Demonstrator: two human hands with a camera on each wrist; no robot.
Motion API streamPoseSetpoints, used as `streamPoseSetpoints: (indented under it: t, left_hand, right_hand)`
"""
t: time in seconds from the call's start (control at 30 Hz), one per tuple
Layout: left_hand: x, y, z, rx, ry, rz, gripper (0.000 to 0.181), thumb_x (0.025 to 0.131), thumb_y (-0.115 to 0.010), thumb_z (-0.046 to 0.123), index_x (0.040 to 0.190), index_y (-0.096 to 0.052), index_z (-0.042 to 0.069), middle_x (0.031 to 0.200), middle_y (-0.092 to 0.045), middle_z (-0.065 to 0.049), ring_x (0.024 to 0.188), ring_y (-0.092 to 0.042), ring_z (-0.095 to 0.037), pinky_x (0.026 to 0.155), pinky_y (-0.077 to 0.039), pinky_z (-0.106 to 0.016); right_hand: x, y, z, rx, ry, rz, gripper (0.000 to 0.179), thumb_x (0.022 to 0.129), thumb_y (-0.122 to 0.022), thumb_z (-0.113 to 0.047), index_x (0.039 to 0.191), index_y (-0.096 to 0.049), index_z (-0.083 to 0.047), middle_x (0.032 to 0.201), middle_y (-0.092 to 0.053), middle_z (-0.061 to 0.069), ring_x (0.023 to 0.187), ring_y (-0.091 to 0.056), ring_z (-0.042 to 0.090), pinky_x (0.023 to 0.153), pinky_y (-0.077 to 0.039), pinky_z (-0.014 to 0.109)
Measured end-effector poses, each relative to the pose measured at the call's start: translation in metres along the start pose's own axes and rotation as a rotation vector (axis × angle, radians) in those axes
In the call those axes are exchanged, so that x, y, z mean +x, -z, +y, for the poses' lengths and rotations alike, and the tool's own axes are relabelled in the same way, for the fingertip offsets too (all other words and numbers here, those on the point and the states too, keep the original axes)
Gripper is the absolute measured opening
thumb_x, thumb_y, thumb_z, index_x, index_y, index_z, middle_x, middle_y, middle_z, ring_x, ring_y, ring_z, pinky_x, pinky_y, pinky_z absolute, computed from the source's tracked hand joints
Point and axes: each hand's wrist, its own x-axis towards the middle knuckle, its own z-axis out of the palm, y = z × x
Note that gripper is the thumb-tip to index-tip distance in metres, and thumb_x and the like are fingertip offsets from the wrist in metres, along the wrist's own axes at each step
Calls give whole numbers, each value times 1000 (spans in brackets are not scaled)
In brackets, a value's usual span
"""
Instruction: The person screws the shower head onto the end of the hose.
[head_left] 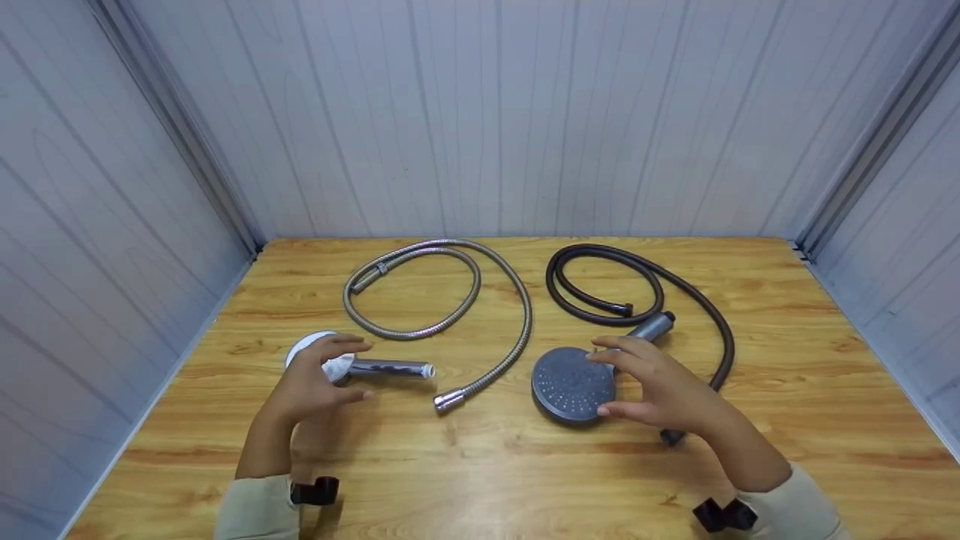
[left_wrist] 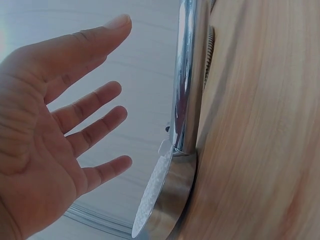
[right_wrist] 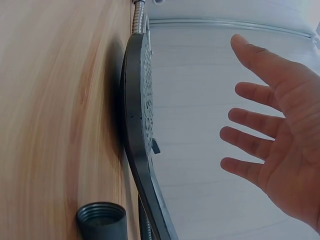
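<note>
My left hand (head_left: 313, 379) hovers over the chrome shower head (head_left: 390, 368), its fingers spread and holding nothing. That shower head has a white face and lies on the table, its handle pointing right; in the left wrist view its handle (left_wrist: 185, 75) stands apart from my fingers. Above the grey shower head (head_left: 573, 386) is my right hand (head_left: 660, 382), fingers and thumb apart with nothing between them. The grey shower head lies face up, handle slanting to the back right. In the right wrist view its dark rim (right_wrist: 132, 95) shows a gap from my fingertips.
A silver shower hose (head_left: 525, 315) lies looped behind and right of the chrome shower head. The dark shower hose (head_left: 694, 292) curls behind the grey one, its threaded end (right_wrist: 101, 220) near my right wrist. Pale panel walls (head_left: 495, 120) enclose the wooden table (head_left: 480, 480) at back and sides.
</note>
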Motion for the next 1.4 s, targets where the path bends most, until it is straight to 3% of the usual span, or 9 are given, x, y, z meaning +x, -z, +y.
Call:
streamPoseSetpoints:
  t: [0.27, 0.8, 1.03, 1.23, 1.4]
  left_hand:
    - [2, 0, -3, -20, 51, -9, 59, 66, -90, 7, 121, -69, 6, 127, -58, -15, 125, -46, -38, 101, -34, -60]
    - [3, 3, -6, -16, 72, -19, 56, 66, -90, 10, 119, -71, 12, 127, -61, -8, 125, -48, -35, 103, -33, -58]
    - [7, 2, -8, -35, 91, -10, 50, 69, -88, 9, 116, -71, 5, 128, -60, -12, 125, -47, -37, 103, -33, -58]
    - [9, 0, -11, -14, 77, -5, 47, 69, -89, 9, 112, -73, 4, 125, -63, -11, 123, -50, -37, 101, -37, -57]
    - [11, -1, -15, -7, 76, -6, 47, 68, -89, 11, 112, -73, 5, 125, -63, -11, 123, -50, -37, 102, -35, -58]
  right_hand:
    - [9, -4, -3, 45, 2, -47, 62, 82, -78, -36, 136, -56, -16, 144, -46, 11, 128, -46, 32, 96, -42, 54]
    - [31, -19, -5, 97, 51, -70, 58, 82, -78, -36, 132, -58, -15, 141, -50, 7, 129, -46, 29, 99, -40, 51]
    - [42, -24, -8, 129, 34, -96, 55, 81, -80, -32, 130, -60, -14, 140, -51, 10, 128, -46, 29, 101, -40, 50]
    - [53, -33, -9, 120, 92, -96, 50, 80, -82, -26, 122, -64, -6, 134, -55, 14, 124, -51, 30, 99, -42, 47]
    - [60, -39, -10, 102, 113, -103, 49, 80, -82, -28, 121, -64, -6, 130, -57, 12, 120, -53, 29, 97, -44, 45]
